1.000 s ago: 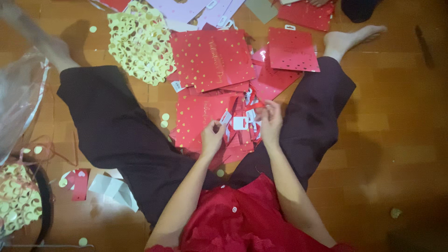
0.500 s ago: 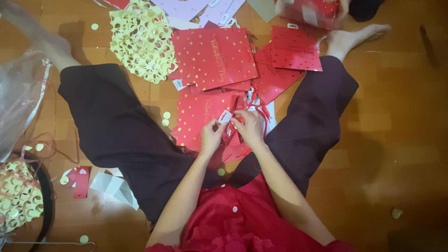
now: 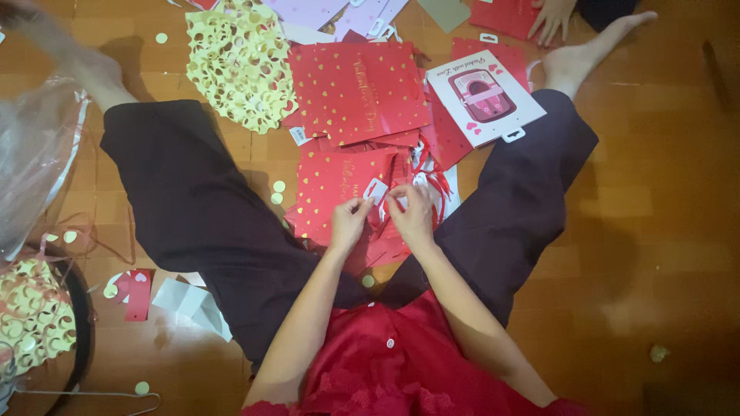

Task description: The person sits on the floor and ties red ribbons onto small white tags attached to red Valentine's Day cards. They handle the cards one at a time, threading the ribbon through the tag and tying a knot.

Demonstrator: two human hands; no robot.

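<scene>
1. Card added: a white backing card with a pink picture (image 3: 486,96) is now laid face up on the red pile by the right knee. Half a second ago that spot showed only red sheets. Another person's hand (image 3: 549,17) is seen at the top edge, just beyond it, fingers spread on a red sheet.
2. Tag position: the small white hang tag (image 3: 375,189) is held between both hands, just above the lap, over the red gold-dotted bag (image 3: 333,192) lying flat between the legs. One second ago the hands were set a little further apart on the same bundle.
3. Left hand (image 3: 348,219): narrowed to a pinch, fingertips closed on the lower end of the tag.
4. Right hand (image 3: 414,214): also narrowed, fingers curled at the red ribbon strands (image 3: 432,179) beside the tag; whether a strand is actually gripped cannot be told, since the fingers are blurred.
5. Unchanged: the gold cut-out sheet (image 3: 239,65) above the left knee and the larger red bag (image 3: 358,88) at the top of the pile are found where they were.
6. Judgement: work on the tag and ribbon is taken as still in the fine-handling stage; the new card reads as supply from the co-worker, not as a finished piece.
</scene>
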